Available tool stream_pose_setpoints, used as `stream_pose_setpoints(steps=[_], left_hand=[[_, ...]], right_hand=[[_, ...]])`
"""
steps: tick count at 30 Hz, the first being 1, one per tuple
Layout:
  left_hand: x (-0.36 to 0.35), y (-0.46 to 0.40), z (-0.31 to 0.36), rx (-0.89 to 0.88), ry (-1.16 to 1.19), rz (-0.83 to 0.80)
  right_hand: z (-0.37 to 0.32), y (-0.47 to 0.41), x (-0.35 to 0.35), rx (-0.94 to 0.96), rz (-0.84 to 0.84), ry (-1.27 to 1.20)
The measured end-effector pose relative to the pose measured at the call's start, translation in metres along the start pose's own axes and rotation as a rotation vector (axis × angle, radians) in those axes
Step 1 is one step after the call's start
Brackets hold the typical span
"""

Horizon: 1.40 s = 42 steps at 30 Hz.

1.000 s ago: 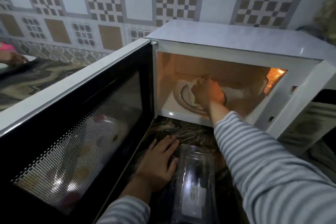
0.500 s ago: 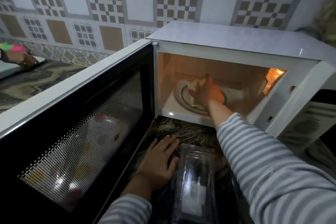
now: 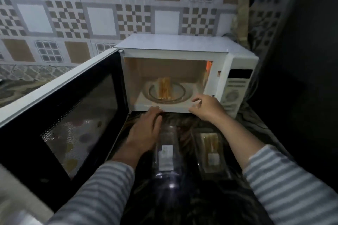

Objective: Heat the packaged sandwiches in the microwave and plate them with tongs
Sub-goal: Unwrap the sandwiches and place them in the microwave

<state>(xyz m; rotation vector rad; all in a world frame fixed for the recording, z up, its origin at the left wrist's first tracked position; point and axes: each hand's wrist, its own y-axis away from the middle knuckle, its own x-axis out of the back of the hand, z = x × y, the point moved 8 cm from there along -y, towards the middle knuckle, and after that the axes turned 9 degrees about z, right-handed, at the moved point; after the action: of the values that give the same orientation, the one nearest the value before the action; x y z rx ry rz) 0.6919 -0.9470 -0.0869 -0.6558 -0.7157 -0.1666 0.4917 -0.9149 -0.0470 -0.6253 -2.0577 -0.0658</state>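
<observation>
The white microwave (image 3: 182, 45) stands with its door (image 3: 60, 115) swung wide to the left. A sandwich (image 3: 164, 87) stands on the glass turntable (image 3: 180, 95) inside. My right hand (image 3: 206, 106) hovers empty, fingers apart, at the cavity's lower right edge. My left hand (image 3: 146, 131) rests flat on the dark counter, touching an empty clear package (image 3: 167, 153). A second clear package (image 3: 211, 151) holding a sandwich lies to its right. No tongs or plate are in view.
The microwave's control panel (image 3: 236, 87) is at the right. A tiled wall (image 3: 100, 20) rises behind. The open door blocks the counter's left side. A dark patterned counter (image 3: 247, 126) runs under the packages; the far right is in shadow.
My right hand has come out of the microwave, leaving the sandwich on the turntable. My left hand has shifted slightly forward. The head view has pulled back, showing the second package.
</observation>
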Motion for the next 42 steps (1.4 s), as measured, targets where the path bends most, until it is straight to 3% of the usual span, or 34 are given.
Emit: stream_pose_setpoints(steps=[6, 13, 17, 22, 29, 42], left_hand=[[-0.033, 0.028, 0.078, -0.302, -0.092, -0.218], [-0.088, 0.063, 0.107, -0.417, -0.429, -0.504], [-0.102, 0.065, 0.105, -0.406, -0.483, -0.518], [-0.122, 0.061, 0.116, -0.358, -0.387, -0.534], [-0.147, 0.062, 0.126, -0.285, -0.253, -0.418], [-0.145, 0.057, 0.130, -0.308, -0.408, -0.385]], right_hand=[[0.046, 0.085, 0.029, 0.056, 0.039, 0.004], [0.089, 0.153, 0.003, 0.318, 0.034, 0.107], [0.102, 0.166, -0.009, 0.426, 0.048, 0.117], [0.114, 0.161, -0.002, 0.530, 0.142, 0.093], [0.139, 0.148, 0.009, 0.649, 0.135, 0.060], [0.137, 0.149, 0.002, 0.804, 0.249, -0.036]])
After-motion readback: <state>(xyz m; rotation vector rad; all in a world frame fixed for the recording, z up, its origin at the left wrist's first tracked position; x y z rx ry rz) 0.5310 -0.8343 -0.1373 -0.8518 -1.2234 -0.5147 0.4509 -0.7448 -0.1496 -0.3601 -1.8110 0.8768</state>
